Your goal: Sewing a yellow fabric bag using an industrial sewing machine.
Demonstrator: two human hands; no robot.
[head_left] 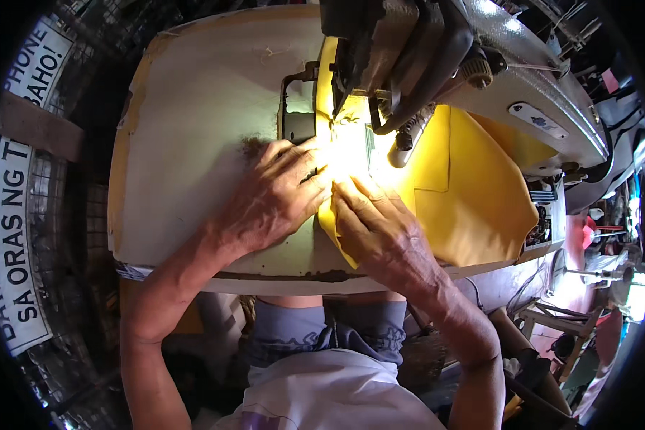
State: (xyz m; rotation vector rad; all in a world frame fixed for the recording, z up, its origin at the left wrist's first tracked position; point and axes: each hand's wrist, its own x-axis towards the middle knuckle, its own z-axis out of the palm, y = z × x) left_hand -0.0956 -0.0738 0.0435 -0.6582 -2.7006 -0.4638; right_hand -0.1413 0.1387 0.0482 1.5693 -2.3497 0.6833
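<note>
A piece of yellow fabric or vinyl [480,215] with a stitched seam line lies on the sewing machine's bed, reaching under its dark head [401,43]. My left hand [272,190] is at the fabric's left edge, its fingers curled and pinching that edge. Beside it my right hand [383,226] lies flat on the fabric, fingers stretched toward the needle area. A small lamp [413,136] floods this spot with glare, so the fingertips and the fabric under the needle are washed out.
The pale worktable [201,107] has a worn edge and a dark-rimmed cutout [297,107] left of the needle. The machine's grey arm [530,79] rises at the right. Lettered signs [21,251] hang on wire mesh at the left. A wooden stand [559,322] is at the lower right.
</note>
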